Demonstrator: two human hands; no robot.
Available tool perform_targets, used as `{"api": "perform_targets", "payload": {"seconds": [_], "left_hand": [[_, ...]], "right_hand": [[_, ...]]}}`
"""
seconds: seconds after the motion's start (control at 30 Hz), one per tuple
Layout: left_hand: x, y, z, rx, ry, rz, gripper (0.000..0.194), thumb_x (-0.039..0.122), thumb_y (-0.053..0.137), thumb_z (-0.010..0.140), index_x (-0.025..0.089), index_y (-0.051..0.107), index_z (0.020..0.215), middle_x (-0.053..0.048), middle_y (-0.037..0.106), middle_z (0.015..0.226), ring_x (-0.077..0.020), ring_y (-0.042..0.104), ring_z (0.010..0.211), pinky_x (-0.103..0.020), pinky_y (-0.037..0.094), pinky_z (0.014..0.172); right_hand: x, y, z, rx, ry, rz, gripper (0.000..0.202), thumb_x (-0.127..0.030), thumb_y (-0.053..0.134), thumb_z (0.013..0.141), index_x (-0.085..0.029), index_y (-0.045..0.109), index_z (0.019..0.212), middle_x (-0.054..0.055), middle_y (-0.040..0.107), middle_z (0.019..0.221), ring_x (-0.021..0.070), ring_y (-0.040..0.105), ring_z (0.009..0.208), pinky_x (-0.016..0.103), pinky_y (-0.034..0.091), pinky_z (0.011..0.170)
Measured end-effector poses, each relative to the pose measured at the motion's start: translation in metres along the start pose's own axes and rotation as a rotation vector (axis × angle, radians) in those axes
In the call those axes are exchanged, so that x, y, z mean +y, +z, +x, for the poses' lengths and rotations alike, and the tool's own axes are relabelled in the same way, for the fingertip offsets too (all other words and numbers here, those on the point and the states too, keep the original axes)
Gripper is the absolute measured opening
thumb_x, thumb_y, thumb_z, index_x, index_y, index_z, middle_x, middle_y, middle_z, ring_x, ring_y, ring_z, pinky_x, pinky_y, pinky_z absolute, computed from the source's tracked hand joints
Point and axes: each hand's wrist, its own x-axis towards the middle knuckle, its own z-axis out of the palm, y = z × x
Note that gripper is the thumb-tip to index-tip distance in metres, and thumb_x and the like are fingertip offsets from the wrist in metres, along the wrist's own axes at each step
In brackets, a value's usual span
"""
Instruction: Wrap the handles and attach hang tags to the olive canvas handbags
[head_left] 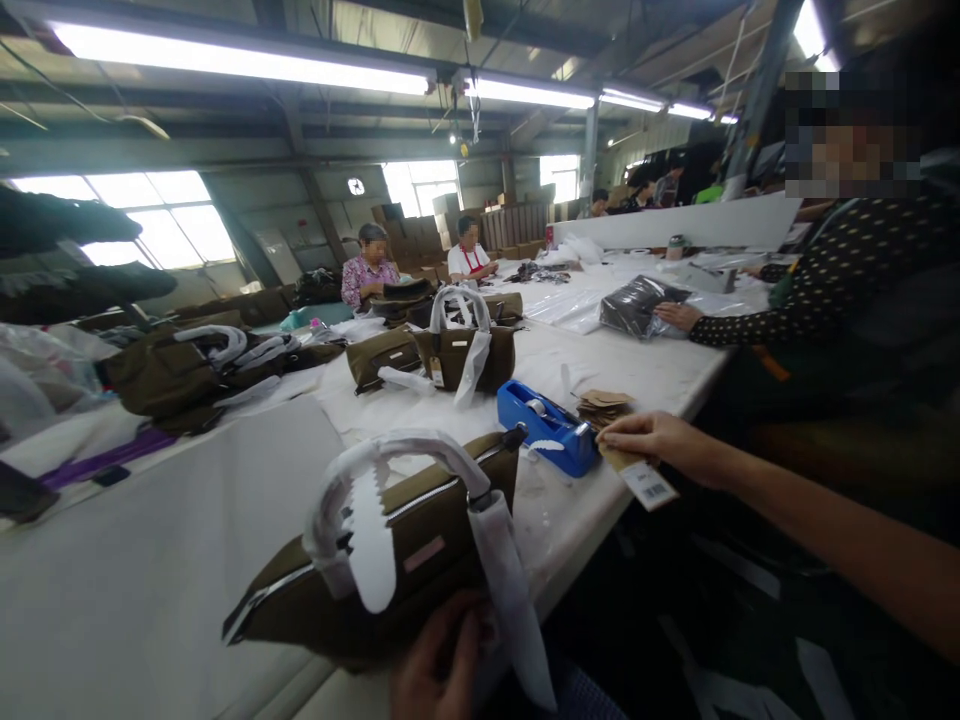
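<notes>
An olive-brown handbag (pixel 427 520) with paper-wrapped handles sits on the white table in front of me. My left hand (pixel 442 655) is at the bag's lower front, fingers bent in; whether they grip anything is hidden. My right hand (pixel 652 440) pinches a brown and white tag (pixel 645 480) with a barcode, held out over the table's right edge. Just left of it stands a blue tape dispenser (pixel 547 425). A stack of brown tags (pixel 602 405) lies behind the dispenser and my right hand.
More olive bags (pixel 465 355) stand farther back, others (pixel 172 370) lie at the left. At the right a person in a dotted sleeve (pixel 780 310) touches a plastic-wrapped package (pixel 641 305). Two people sit across the table. A purple strip (pixel 112 460) lies at the left.
</notes>
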Motion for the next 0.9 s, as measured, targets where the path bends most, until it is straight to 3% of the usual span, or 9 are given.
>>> {"api": "perform_targets", "payload": {"seconds": [0.1,0.17,0.33,0.53,0.67,0.8,0.9], "left_hand": [[0.016,0.013,0.003,-0.26,-0.109,-0.111,0.05,0.058,0.066,0.087,0.018,0.075,0.115,-0.011,0.08,0.098,-0.0195,0.072,0.066,-0.023,0.054,0.049],[0.026,0.02,0.005,-0.366,-0.114,-0.162,0.052,0.05,0.067,0.089,0.016,0.068,0.128,-0.013,0.078,0.107,-0.0145,0.067,0.06,-0.021,0.05,0.047],[0.044,0.028,0.004,-0.405,-0.106,-0.296,0.056,0.033,0.079,0.08,0.015,0.064,0.131,-0.014,0.075,0.117,-0.0131,0.068,0.067,-0.021,0.053,0.057],[0.059,0.013,-0.004,-0.293,-0.138,-0.373,0.026,0.036,0.079,0.081,0.013,0.078,0.093,-0.01,0.079,0.085,-0.0126,0.069,0.064,-0.017,0.05,0.053],[0.06,-0.003,-0.009,-0.254,-0.136,-0.451,0.032,0.044,0.079,0.083,0.013,0.08,0.093,-0.008,0.078,0.077,-0.0142,0.071,0.065,-0.021,0.058,0.06],[0.057,-0.022,-0.014,-0.093,-0.104,-0.509,0.032,0.045,0.078,0.085,0.015,0.078,0.096,-0.004,0.075,0.072,-0.0116,0.069,0.061,-0.019,0.057,0.058],[0.058,-0.03,-0.02,-0.09,-0.106,-0.511,0.03,0.043,0.077,0.086,0.015,0.078,0.097,-0.003,0.075,0.072,-0.0113,0.068,0.06,-0.019,0.057,0.058]], "right_hand": [[-0.009,0.048,-0.034,-0.303,0.053,0.229,0.053,-0.059,0.077,0.076,-0.015,0.08,0.104,0.007,0.077,0.089,0.0135,0.061,0.066,0.022,0.041,0.055],[-0.016,0.076,-0.054,-0.476,0.067,0.281,0.05,-0.058,0.079,0.075,-0.015,0.081,0.101,0.006,0.075,0.087,0.0133,0.06,0.068,0.022,0.042,0.059],[-0.03,0.123,-0.083,-0.729,-0.046,0.23,0.046,-0.056,0.072,0.084,-0.012,0.08,0.097,0.002,0.067,0.076,0.0112,0.052,0.065,0.021,0.038,0.06],[-0.045,0.143,-0.095,-0.767,-0.16,0.17,0.034,-0.043,0.067,0.089,-0.011,0.077,0.085,-0.002,0.056,0.065,0.009,0.044,0.06,0.021,0.034,0.057],[-0.044,0.148,-0.101,-0.766,-0.196,0.145,0.029,-0.038,0.065,0.091,-0.013,0.079,0.093,0.0,0.068,0.077,0.0131,0.058,0.069,0.022,0.044,0.065],[-0.039,0.152,-0.105,-0.84,-0.259,0.124,0.029,-0.037,0.062,0.093,-0.016,0.081,0.099,0.005,0.078,0.092,0.0211,0.071,0.086,0.029,0.055,0.083],[-0.043,0.161,-0.109,-0.699,-0.36,0.118,0.034,-0.037,0.066,0.091,-0.018,0.078,0.116,0.009,0.077,0.115,0.0272,0.07,0.109,0.039,0.051,0.103]]}}
